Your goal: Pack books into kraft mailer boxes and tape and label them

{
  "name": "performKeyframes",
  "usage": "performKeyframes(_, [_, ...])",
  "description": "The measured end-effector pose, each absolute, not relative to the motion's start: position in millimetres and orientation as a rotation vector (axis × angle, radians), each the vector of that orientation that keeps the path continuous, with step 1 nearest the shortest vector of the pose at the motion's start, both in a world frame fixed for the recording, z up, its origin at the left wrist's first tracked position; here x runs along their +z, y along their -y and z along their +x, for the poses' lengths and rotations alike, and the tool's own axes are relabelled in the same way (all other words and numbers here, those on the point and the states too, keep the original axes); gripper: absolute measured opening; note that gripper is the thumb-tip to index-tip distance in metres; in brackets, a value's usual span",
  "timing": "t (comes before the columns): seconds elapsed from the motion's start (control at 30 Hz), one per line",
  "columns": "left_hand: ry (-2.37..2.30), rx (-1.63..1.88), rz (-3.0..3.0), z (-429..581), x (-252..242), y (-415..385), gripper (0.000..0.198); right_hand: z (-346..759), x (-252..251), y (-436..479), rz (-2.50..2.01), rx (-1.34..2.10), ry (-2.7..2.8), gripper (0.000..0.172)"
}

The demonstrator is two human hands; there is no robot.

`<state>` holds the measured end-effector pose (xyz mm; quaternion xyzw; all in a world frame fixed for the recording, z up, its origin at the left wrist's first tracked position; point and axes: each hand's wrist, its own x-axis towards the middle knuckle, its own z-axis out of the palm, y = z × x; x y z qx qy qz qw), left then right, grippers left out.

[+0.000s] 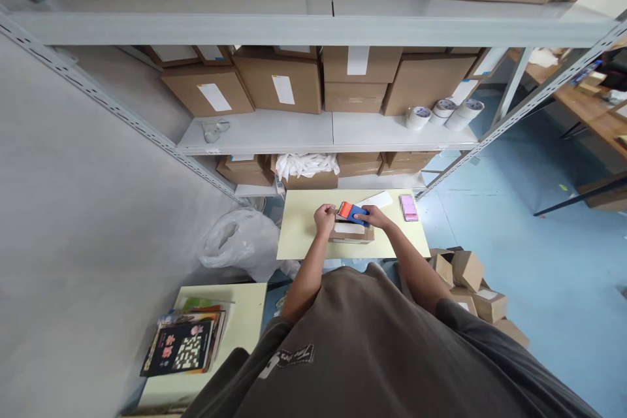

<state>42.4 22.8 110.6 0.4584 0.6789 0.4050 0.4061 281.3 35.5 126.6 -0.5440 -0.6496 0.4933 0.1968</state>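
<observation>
In the head view, my right hand [375, 216] grips a small flat blue-and-orange packet [360, 215], which is tilted above a cardboard box [371, 236]. At the packet's left stands my left hand [324, 219], its fingers closed in a pinch near the box's left end. What those fingers hold, if anything, is too small to tell. A white label or flap shows on the near part of the box. The box rests on a pale yellow table [297, 235]. Behind the packet lies a white sheet [381, 199], and a pink stack [408, 208] sits at the table's right.
A metal shelf [279, 135] with cardboard boxes rises beyond the table. Rolls of tape [418, 117] stand on it. A clear plastic bag [245, 241] is at the left. Books [181, 346] lie on a side table. Small cartons [467, 269] are piled on the floor at right.
</observation>
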Motion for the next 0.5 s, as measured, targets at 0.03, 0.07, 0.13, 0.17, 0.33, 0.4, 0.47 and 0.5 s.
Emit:
performKeyframes(0.03, [-1.719, 1.013, 1.143, 42.5, 109.0, -20.1, 0.024, 281.6, 127.1, -35.2, -1.521, 1.39, 1.833, 0.059])
performKeyframes(0.07, [-1.73, 1.001, 1.137, 42.9, 107.5, -17.5, 0.025, 281.8, 127.7, -35.2, -1.518, 1.4, 1.846, 0.059])
performKeyframes(0.13, [-1.759, 0.984, 1.137, 43.0, 105.2, -13.6, 0.027, 282.4, 129.0, -36.2, -1.507, 1.417, 1.869, 0.059])
performKeyframes(0.17, [-1.778, 0.986, 1.139, 41.6, 104.5, -12.5, 0.028, 283.4, 129.4, -36.9, -1.505, 1.42, 1.876, 0.059])
performKeyframes(0.33, [-1.88, 1.017, 1.126, 12.8, 100.6, -14.8, 0.033, 301.7, 127.6, -36.1, -1.583, 1.406, 1.869, 0.062])
performKeyframes(0.4, [-1.897, 1.007, 1.138, -3.3, 96.1, -15.8, 0.033, 312.5, 125.8, -33.8, -1.612, 1.443, 1.85, 0.062])
performKeyframes(0.47, [-1.93, 0.998, 1.121, -18.7, 89.5, -15.9, 0.034, 321.6, 123.8, -31.6, -1.636, 1.471, 1.841, 0.062])
performKeyframes(0.5, [-1.957, 0.997, 1.098, -26.4, 85.6, -15.9, 0.036, 325.0, 122.7, -30.5, -1.65, 1.472, 1.841, 0.061])
